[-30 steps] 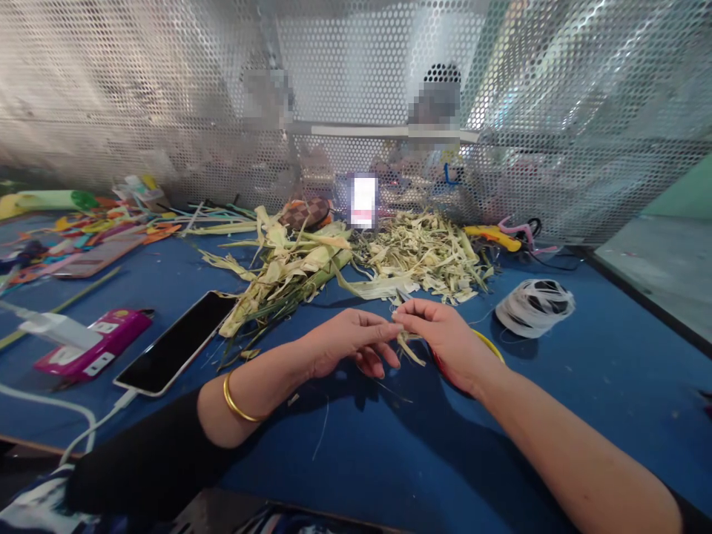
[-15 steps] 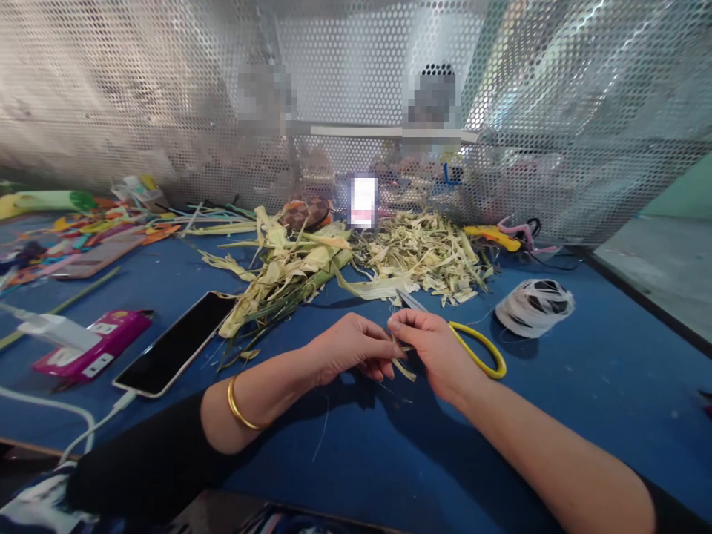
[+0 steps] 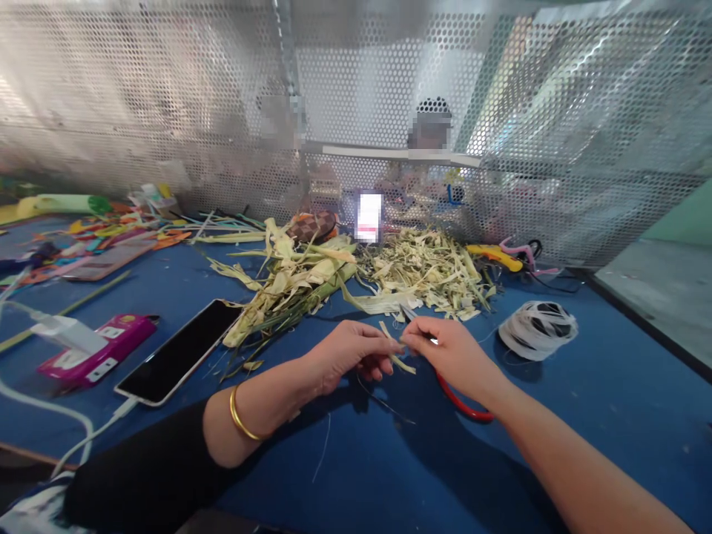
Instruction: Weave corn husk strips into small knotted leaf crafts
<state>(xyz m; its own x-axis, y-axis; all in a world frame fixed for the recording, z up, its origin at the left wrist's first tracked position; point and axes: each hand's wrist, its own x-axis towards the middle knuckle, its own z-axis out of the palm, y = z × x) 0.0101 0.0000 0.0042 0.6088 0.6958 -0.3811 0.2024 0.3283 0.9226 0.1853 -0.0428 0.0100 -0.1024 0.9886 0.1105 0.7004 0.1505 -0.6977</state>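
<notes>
My left hand [image 3: 356,354] is closed, thumb and fingers pinching a short pale strip of corn husk [image 3: 405,366]. A fine strand [image 3: 386,404] trails below it over the blue table. My right hand [image 3: 445,347] meets the left at the fingertips in a pinch; what lies between its fingertips is too small to make out. Scissors with a red handle loop [image 3: 466,406] sit in the right palm, mostly hidden by the hand, their blades [image 3: 409,313] showing beyond the fingers. Right of that hand stands a wound bundle of white thread [image 3: 537,331].
Behind the hands lie long corn husks [image 3: 294,278] and a heap of husk scraps [image 3: 428,271]. At left are a phone [image 3: 181,352] on a cable and a magenta power strip [image 3: 100,348]. A yellow-handled tool [image 3: 495,256] lies by the perforated metal screen [image 3: 361,81].
My right hand has turned, and the scissors with it: a yellow handle loop showed right of the hand before, a red one shows below it now. The view has tipped slightly upward.
</notes>
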